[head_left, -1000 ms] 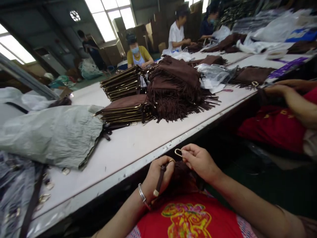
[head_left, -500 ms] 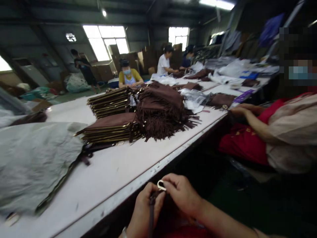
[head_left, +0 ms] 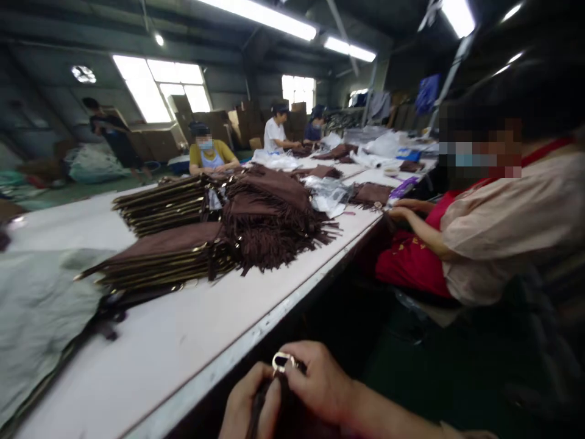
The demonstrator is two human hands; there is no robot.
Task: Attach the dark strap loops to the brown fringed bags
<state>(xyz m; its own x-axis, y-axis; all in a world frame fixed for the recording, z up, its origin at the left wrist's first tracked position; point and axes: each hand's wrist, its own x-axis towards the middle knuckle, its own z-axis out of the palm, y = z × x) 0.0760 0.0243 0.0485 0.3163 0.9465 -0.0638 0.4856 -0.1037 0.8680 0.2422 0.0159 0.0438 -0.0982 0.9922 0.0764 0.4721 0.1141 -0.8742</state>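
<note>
Low in front of me, beneath the table edge, my left hand [head_left: 250, 399] pinches a dark brown strap [head_left: 256, 410] between thumb and fingers. My right hand [head_left: 322, 379] is closed on a shiny gold metal clasp [head_left: 275, 361], its thumb pressed along the side. The two hands nearly touch, and the clasp sits between them at the strap's end. Whether clasp and strap are joined is hidden by my fingers. On the table lie stacked brown bags [head_left: 159, 247] with gold zippers and a pile of brown fringed bags [head_left: 269, 210].
The white table [head_left: 214, 329] runs away to the right, its edge close beyond my hands. A grey-green sheet [head_left: 41, 323] covers its left part. A co-worker in a red apron [head_left: 411, 262] sits at right; others work across the table. Clear plastic bags [head_left: 326, 194] lie farther off.
My view has swung right, shifting the table and piles leftward. The clasp has turned, showing its open loop more broadly, and my right thumb now lies over its near side.
</note>
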